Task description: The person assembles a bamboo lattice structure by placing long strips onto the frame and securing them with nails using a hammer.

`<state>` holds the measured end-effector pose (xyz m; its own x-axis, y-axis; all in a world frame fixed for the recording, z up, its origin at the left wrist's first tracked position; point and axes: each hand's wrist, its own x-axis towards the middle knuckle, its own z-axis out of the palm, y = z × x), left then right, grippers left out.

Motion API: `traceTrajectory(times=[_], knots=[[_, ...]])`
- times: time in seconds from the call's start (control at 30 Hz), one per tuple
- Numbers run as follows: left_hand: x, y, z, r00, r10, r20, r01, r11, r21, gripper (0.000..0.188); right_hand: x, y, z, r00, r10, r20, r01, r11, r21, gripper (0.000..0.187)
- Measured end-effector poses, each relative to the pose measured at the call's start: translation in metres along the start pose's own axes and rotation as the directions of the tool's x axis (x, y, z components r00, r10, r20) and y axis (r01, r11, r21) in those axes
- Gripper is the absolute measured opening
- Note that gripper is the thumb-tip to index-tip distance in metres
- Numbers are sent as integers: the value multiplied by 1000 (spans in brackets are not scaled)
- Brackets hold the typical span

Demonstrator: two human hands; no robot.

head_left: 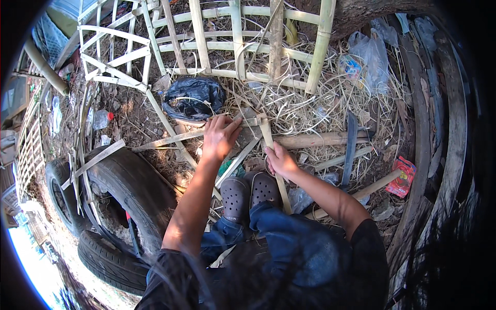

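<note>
My left hand (222, 135) is closed around a bamboo strip (173, 139) that runs off to the left, low over the ground. My right hand (280, 159) grips a second bamboo strip (267, 135), which slants down past my shoes toward my knee. The two strips meet at their far ends, just beyond my hands, and cross there at an angle. Whether they are fastened together is too small to tell. Beyond my left hand lies a crumpled black plastic bag (194, 98). My grey clogs (235, 196) rest on the ground between my forearms.
Lattice panels of split bamboo (237, 44) stand at the far side. Old tyres (132, 181) lie to the left. On the right are a wooden pole (315, 140), a long dark flat blade-like piece (350, 147) and a red packet (402, 176). Bamboo shavings (310, 111) litter the ground.
</note>
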<state>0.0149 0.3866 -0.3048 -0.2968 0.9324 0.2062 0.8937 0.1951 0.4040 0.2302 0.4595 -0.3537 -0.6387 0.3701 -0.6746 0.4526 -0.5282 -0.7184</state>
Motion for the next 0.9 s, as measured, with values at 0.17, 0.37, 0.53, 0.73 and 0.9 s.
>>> traceTrajectory(times=[0.17,0.37,0.53,0.73,0.9], knots=[[0,3,-8,1000,-23,-1,23,999,-38,28,-6,-6,3,1000,5,14,-3,992,-128,18],[16,3,-21,990,-91,-105,88,996,-30,28,6,-2,1,802,-594,61,490,598,-634,19],[17,-2,-25,990,-106,-98,102,994,-44,29,3,-51,10,992,92,-83,-99,991,-92,28],[2,4,12,992,-64,-104,63,998,-19,28,21,1,2,939,-342,-33,304,871,-386,24],[-2,16,17,980,-155,-127,156,988,0,27,9,-21,12,999,5,-42,-13,984,-175,23]])
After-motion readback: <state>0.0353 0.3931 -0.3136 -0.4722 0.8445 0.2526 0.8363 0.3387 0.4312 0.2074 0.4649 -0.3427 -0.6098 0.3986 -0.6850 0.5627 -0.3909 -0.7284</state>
